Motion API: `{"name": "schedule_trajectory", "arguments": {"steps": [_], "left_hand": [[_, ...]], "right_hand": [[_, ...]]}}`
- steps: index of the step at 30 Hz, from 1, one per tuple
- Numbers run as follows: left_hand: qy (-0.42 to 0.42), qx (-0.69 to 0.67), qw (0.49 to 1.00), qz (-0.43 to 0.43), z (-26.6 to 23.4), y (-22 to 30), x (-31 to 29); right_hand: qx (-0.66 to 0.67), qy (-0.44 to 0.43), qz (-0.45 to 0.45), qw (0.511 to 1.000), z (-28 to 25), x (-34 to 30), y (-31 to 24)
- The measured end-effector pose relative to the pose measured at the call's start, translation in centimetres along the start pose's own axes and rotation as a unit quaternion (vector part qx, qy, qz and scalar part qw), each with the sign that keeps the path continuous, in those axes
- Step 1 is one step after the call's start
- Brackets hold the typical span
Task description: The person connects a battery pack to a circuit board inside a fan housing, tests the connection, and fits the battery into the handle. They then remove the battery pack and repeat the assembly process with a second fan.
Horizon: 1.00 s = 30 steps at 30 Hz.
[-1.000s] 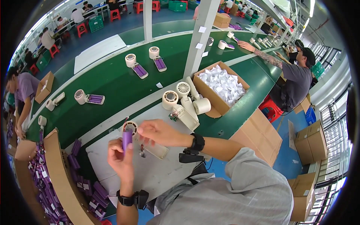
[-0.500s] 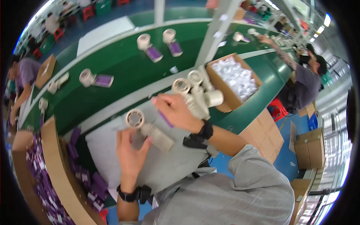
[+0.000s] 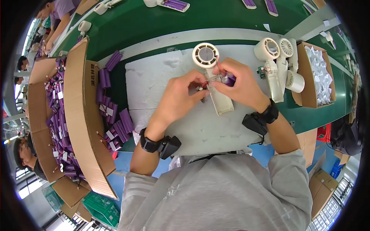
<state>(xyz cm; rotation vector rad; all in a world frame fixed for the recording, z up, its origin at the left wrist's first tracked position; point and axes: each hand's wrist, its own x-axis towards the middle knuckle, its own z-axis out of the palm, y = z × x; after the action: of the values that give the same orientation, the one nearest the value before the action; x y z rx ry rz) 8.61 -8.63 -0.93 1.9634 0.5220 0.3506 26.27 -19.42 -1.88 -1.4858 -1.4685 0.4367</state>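
A cream handheld fan (image 3: 222,103) lies on the grey mat (image 3: 162,77) in front of me, its round head away from me and its handle open like a shell. My left hand (image 3: 174,97) pinches thin red wires (image 3: 205,84) at the upper handle; a small dark part beside its fingertips is too hidden to name. In my right hand (image 3: 245,84) is a purple battery pack (image 3: 230,79), mostly covered by the fingers, beside the handle. A red wire rises from near that hand toward the fan head.
To the right lie several cream fans (image 3: 275,79), one with a circuit board exposed, next to a carton (image 3: 308,96) of white pieces. Purple battery packs (image 3: 122,125) lie left of the mat, beside a large carton (image 3: 86,111) of more. Beyond runs a green conveyor (image 3: 216,17) carrying fan parts.
My view has turned, so the mat and fan now face me squarely. My right hand has brought the battery pack to the handle. My left hand has gone from open to pinching wires.
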Motion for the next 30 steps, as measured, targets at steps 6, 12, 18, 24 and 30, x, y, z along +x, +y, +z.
{"name": "schedule_trajectory", "arguments": {"steps": [6,12,18,24,30], "left_hand": [[-0.008,0.006,1.000,-0.024,-1.2,0.4,-0.1],[-0.020,-0.016,1.000,-0.013,-1.4,0.1,-0.1],[-0.037,-0.003,0.998,-0.043,-1.8,1.1,-0.1],[-0.040,-0.013,0.998,-0.040,-2.1,0.5,-0.3],[0.025,0.048,0.994,0.091,-2.1,-0.8,-0.6]], "right_hand": [[-0.050,-0.011,-0.018,0.999,0.8,-0.7,-0.9],[-0.136,-0.025,-0.053,0.989,1.5,-0.9,-1.2],[-0.150,-0.033,-0.062,0.986,1.3,-0.8,-1.4],[-0.157,-0.033,-0.048,0.986,1.5,-0.9,-1.7],[-0.191,-0.059,-0.075,0.977,1.4,-0.8,-2.2]]}}
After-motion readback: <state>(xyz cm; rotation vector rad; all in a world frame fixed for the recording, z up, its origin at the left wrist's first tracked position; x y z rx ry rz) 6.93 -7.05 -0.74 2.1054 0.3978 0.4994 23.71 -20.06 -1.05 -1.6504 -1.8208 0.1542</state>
